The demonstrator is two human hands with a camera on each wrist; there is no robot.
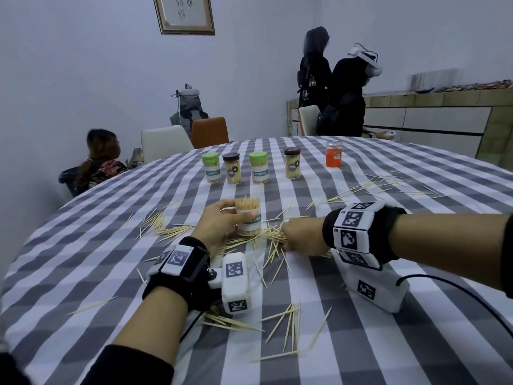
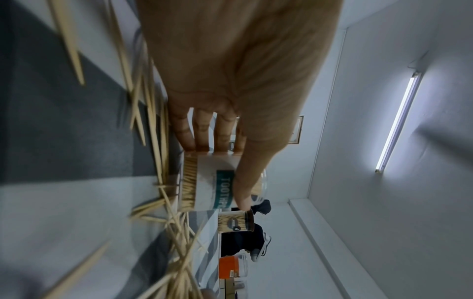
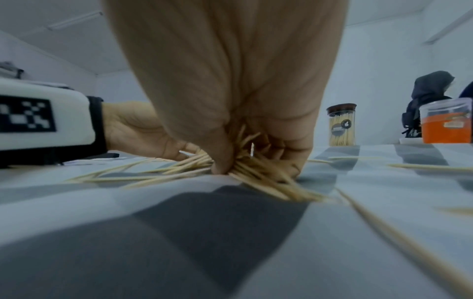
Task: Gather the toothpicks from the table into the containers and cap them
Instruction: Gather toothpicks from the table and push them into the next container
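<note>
Beyond the open toothpick container [image 1: 249, 218], bare table [image 1: 277, 187] gives passage; five capped containers [image 1: 258, 167] obstruct farther back.

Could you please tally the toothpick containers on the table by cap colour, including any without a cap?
Green cap: 2
Dark brown cap: 2
No cap, gripped by the left hand: 1
No cap, orange container: 1
Total: 6
</note>
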